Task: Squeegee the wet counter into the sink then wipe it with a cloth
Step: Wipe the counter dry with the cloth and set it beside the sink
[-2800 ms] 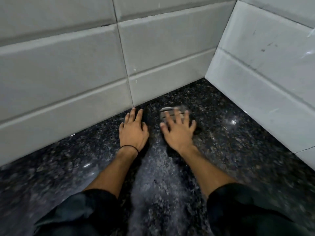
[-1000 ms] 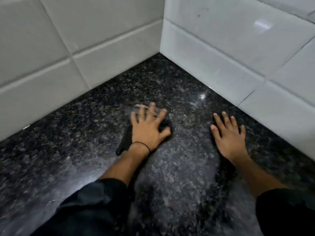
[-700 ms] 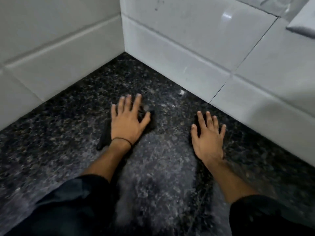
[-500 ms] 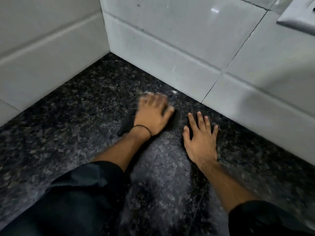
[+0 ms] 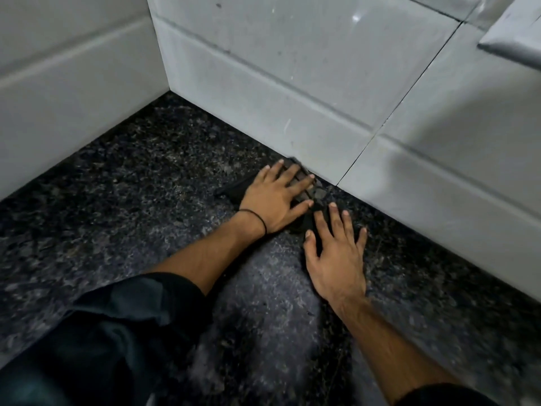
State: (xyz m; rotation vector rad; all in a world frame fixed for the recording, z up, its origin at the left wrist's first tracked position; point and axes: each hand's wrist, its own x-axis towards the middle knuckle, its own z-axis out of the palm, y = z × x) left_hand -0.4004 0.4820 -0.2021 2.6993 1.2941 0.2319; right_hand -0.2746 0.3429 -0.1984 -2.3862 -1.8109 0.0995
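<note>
A dark cloth (image 5: 230,191) lies on the speckled black granite counter (image 5: 126,183), right against the foot of the right-hand tiled wall. My left hand (image 5: 276,197) presses flat on the cloth with fingers spread, and a checked patch of cloth shows between the fingertips. My right hand (image 5: 336,250) lies flat on the counter just beside it, its fingertips at the cloth's near edge and nothing held. A paler, smeared streak runs down the counter between my forearms. No squeegee or sink is in view.
White tiled walls (image 5: 292,68) meet in a corner at the back left of the counter. A grey ledge or fixture (image 5: 515,33) juts out at the upper right. Dark sleeves cover both upper forearms.
My left hand has slid the cloth rightwards from the corner area up to the right wall. My right hand has closed in beside it. The view has swung to the right.
</note>
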